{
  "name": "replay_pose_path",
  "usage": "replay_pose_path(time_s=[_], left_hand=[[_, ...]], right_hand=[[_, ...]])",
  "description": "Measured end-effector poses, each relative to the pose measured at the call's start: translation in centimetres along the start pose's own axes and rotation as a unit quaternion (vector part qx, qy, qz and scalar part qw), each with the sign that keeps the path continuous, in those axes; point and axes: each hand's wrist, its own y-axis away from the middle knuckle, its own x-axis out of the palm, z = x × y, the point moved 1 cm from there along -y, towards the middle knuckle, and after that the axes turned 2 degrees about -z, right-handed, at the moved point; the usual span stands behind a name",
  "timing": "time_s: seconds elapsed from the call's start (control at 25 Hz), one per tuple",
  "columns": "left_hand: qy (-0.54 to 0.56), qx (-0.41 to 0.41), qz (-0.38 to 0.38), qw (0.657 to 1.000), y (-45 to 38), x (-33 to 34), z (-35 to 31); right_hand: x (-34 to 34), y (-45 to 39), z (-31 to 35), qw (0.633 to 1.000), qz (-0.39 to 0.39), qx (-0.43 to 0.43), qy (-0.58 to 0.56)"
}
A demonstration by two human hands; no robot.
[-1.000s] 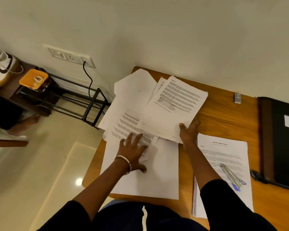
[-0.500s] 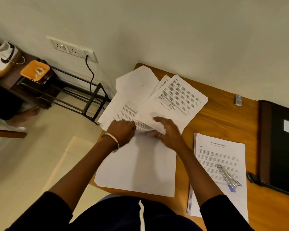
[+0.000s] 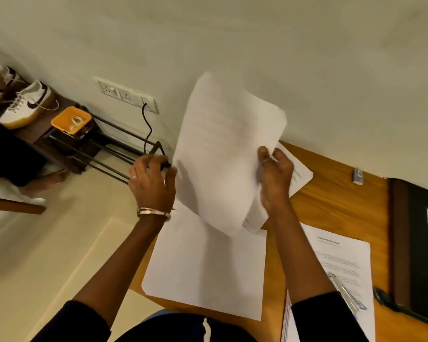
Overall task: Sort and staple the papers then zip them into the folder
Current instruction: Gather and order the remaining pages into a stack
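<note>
The loose printed sheets that lay spread near the tabletop's far left corner half a second ago are now lifted, gripped by the right hand. The left hand, fingers relaxed, touches their edge. Sorting continues; stapler and folder wait untouched by the right edge.

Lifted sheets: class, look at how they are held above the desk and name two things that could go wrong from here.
1. The right hand alone grips the lifted sheets at one edge; the left hand is open beside them. They bend and blur, so some may slip out or fall out of order.
2. The blank sheet overhangs the desk edge near the person, so a sleeve could likely knock it to the floor.
</note>
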Motion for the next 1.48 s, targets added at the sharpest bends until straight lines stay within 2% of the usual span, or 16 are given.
replay_pose_path(time_s=[0.08, 0.16, 0.36, 0.44, 0.48, 0.52, 0.6, 0.68, 0.76, 0.96, 1.12, 1.2, 1.24, 1.36, 1.4, 1.48], left_hand=[[-0.041, -0.040, 0.131, 0.990, 2.1, 1.6, 2.5], [-0.080, -0.074, 0.231, 0.967, 4.1, 2.8, 4.6], [-0.121, -0.007, 0.397, 0.910, 7.1, 4.9, 6.4], [-0.125, 0.035, 0.415, 0.900, 7.4, 5.3, 5.8], [-0.127, 0.058, 0.418, 0.898, 7.5, 5.4, 5.5], [-0.134, 0.081, 0.424, 0.892, 7.6, 5.6, 5.2], [-0.160, 0.116, 0.451, 0.870, 7.7, 5.8, 4.8], [-0.191, 0.120, 0.474, 0.851, 8.0, 5.9, 4.5], [-0.215, 0.123, 0.480, 0.841, 8.2, 6.1, 4.5], [-0.205, 0.115, 0.481, 0.845, 8.4, 6.1, 4.5], [-0.194, 0.111, 0.470, 0.854, 8.2, 5.8, 4.3], [-0.203, 0.104, 0.458, 0.859, 8.1, 5.6, 3.9], [-0.212, 0.091, 0.454, 0.861, 8.0, 5.4, 3.7], [-0.224, 0.060, 0.475, 0.849, 6.4, 4.5, 3.0], [-0.200, 0.041, 0.496, 0.844, 5.4, 4.2, 2.9], [-0.093, -0.045, 0.539, 0.836, 2.9, 3.1, 2.6]], right_hand=[[-3.0, -1.6, 0.6, 0.987, -0.096, -0.062, 0.116], [-5.6, -2.4, 0.8, 0.943, -0.154, -0.155, 0.250], [-5.9, -1.6, 1.8, 0.800, -0.179, -0.388, 0.421], [-3.8, -0.3, 0.9, 0.714, -0.174, -0.460, 0.499], [-2.2, 0.8, -0.3, 0.682, -0.143, -0.467, 0.544], [-0.6, 2.0, -2.2, 0.673, -0.085, -0.447, 0.583], [1.9, 4.5, -7.2, 0.675, 0.087, -0.338, 0.650], [2.0, 5.7, -12.6, 0.656, 0.239, -0.207, 0.685], [1.0, 5.9, -15.5, 0.624, 0.331, -0.122, 0.697], [0.0, 5.0, -15.8, 0.624, 0.376, -0.098, 0.678], [-0.4, 5.5, -16.3, 0.624, 0.373, -0.104, 0.679], [-0.4, 5.3, -16.2, 0.641, 0.380, -0.094, 0.660], [-0.4, 5.1, -15.9, 0.670, 0.382, -0.084, 0.632], [-1.6, 4.8, -13.8, 0.827, 0.288, -0.104, 0.472], [-2.6, 5.0, -13.1, 0.859, 0.254, -0.121, 0.428], [-4.6, 6.1, -11.7, 0.876, 0.266, -0.135, 0.379]])
